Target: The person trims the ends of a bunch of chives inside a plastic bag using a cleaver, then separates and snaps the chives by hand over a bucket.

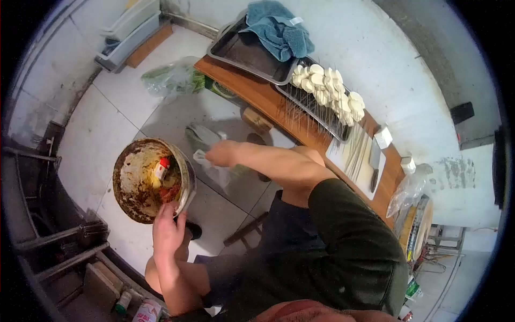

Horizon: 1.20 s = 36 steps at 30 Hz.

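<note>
A large round pot (186,185) with a smeared, food-stained inside stands on the tiled floor. In it lie a small red-capped white container (161,168), something yellow and a reddish paste (169,193). My left hand (167,231) is at the pot's near edge, its fingers over the rim and its thumb beside it. Right of the pot, my right hand (221,154) is closed on the gathered top of a clear plastic bag (206,134) with pale green contents. The fingertips of my right hand are hidden.
A wooden bench (236,91) bears a dark tray (252,51) with a blue towel (279,29), skewered white slices (330,91), and a white board (348,155) with skewers and a knife (374,161). Another bag of greens (174,79) lies on the floor. Dark metal frames (64,244) stand left.
</note>
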Each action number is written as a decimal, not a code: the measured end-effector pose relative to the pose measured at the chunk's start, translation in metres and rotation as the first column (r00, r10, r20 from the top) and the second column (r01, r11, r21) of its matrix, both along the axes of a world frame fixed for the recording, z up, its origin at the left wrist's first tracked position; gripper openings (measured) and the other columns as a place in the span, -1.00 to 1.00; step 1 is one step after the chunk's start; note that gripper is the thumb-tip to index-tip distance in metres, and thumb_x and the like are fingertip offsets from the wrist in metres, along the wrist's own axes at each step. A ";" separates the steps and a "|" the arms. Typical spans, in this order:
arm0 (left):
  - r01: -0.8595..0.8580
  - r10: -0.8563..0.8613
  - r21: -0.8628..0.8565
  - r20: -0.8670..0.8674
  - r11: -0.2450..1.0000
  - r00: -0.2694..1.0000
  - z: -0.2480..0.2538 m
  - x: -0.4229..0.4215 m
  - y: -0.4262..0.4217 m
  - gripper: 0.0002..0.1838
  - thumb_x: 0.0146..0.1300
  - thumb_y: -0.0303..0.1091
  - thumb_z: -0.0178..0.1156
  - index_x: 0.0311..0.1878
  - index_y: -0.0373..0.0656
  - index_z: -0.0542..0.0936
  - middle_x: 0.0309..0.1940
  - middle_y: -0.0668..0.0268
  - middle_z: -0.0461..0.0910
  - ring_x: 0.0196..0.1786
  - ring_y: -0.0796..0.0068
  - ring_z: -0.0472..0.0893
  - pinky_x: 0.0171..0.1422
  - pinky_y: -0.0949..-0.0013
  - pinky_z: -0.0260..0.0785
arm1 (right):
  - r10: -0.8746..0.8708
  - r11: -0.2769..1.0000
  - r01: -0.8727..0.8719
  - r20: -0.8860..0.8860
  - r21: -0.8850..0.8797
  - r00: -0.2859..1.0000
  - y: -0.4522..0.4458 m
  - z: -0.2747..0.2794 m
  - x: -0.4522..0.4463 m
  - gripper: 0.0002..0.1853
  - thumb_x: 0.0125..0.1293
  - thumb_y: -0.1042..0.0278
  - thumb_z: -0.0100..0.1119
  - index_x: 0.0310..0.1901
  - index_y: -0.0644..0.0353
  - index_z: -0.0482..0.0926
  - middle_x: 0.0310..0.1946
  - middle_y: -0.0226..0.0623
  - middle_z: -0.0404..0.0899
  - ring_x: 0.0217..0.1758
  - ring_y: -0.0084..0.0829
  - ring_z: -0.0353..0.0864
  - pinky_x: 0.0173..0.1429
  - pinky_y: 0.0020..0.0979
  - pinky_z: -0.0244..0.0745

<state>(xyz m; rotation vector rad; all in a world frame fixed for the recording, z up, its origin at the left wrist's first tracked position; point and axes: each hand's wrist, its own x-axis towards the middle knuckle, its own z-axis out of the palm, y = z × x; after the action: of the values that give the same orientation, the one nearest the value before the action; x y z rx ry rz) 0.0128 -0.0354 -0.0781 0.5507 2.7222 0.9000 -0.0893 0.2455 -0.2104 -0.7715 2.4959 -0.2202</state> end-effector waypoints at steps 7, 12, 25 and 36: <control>0.006 -0.006 -0.011 0.031 1.000 1.000 -0.008 -0.002 0.004 -0.68 0.17 -0.35 0.25 -0.03 -0.27 0.54 -0.13 0.01 0.57 -0.09 -0.07 0.55 0.00 0.09 0.40 | -0.211 0.926 0.154 -0.135 -0.345 0.968 0.107 0.128 -0.067 -0.36 0.02 0.24 0.32 0.18 0.24 0.44 0.07 -0.02 0.49 0.13 -0.08 0.48 0.22 -0.16 0.40; -0.011 0.022 -0.134 0.083 0.991 0.996 -0.016 -0.009 0.010 -0.62 0.14 -0.28 0.28 0.00 -0.24 0.54 -0.08 0.00 0.57 -0.07 -0.07 0.56 0.04 0.08 0.41 | -0.395 0.534 0.845 -0.891 -0.025 0.223 0.285 0.175 -0.171 0.05 -0.03 -0.28 0.40 0.42 0.03 0.14 0.31 0.03 0.31 0.39 -0.06 0.28 0.40 -0.16 0.24; 0.046 -0.028 -0.149 0.121 0.988 0.992 -0.032 -0.045 0.022 -0.65 0.18 -0.27 0.24 -0.02 -0.26 0.53 -0.16 0.03 0.57 -0.05 -0.02 0.55 0.04 0.08 0.41 | -0.671 0.366 0.732 -0.708 -0.575 -0.221 0.425 0.225 -0.239 -0.32 0.16 -0.18 0.05 -0.04 0.41 0.59 -0.05 0.20 0.57 0.11 0.08 0.54 0.21 -0.14 0.41; 0.058 -0.057 -0.015 0.055 0.998 0.997 -0.019 -0.019 0.032 -0.72 0.25 -0.38 0.18 -0.05 -0.34 0.54 -0.15 -0.06 0.56 -0.09 -0.08 0.55 0.03 0.11 0.40 | -0.705 0.472 0.134 -0.465 -0.871 -0.535 0.408 0.507 0.070 -0.37 0.21 -0.11 0.14 0.07 0.36 0.55 0.05 -0.04 0.58 0.14 -0.18 0.55 0.23 -0.30 0.38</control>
<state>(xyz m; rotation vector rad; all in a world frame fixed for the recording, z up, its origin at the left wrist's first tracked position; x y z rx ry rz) -0.0064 -0.0034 -0.0968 0.5898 2.6488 0.8647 -0.0191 0.6534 0.2971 1.2287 4.3398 -0.7740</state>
